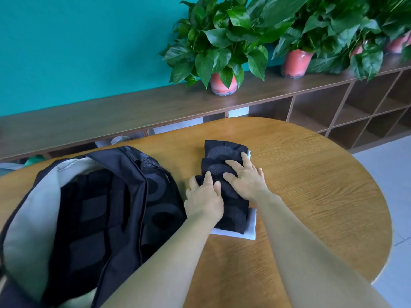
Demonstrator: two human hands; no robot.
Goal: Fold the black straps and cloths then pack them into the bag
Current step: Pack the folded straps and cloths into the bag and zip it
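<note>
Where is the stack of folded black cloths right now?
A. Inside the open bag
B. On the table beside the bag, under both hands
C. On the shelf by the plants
B: the folded black cloths lie on the table, with the left hand and right hand on them, right of the bag.

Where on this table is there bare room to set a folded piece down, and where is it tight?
Bare wood lies on the table right of the right hand out to the curved edge, and beyond the black straps toward the shelf. Crowded: the narrow strip between the open bag and the left hand.
</note>
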